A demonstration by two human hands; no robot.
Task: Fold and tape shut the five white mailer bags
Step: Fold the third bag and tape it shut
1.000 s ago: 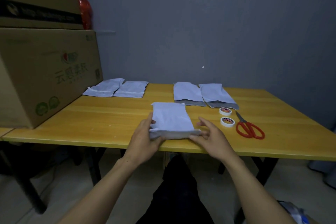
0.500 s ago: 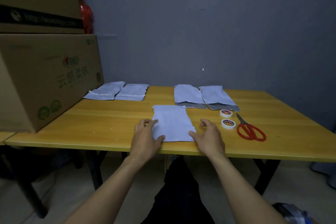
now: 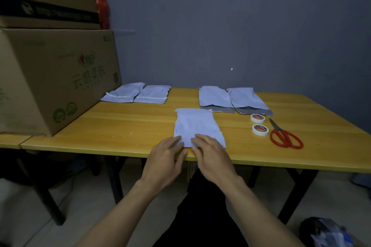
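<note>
A white mailer bag (image 3: pixel 197 124) lies flat near the front edge of the yellow table (image 3: pixel 120 124). My left hand (image 3: pixel 165 156) and my right hand (image 3: pixel 210 152) press with straight fingers on its near edge, side by side. Two folded, taped mailers (image 3: pixel 123 93) (image 3: pixel 153 94) lie at the back left. Two mailers with grey open flaps (image 3: pixel 215 98) (image 3: pixel 247 100) lie at the back right. Two rolls of tape (image 3: pixel 257 118) (image 3: pixel 260 129) sit right of the front bag.
Red-handled scissors (image 3: pixel 285 137) lie right of the tape rolls. Stacked cardboard boxes (image 3: pixel 54 78) stand on the table's left end. A grey wall closes the back. Something bagged (image 3: pixel 329 232) lies on the floor at the lower right.
A second ago my hands held the bag's near end lifted in a fold. The bag now lies flat, and both hands have come together on its near edge.
</note>
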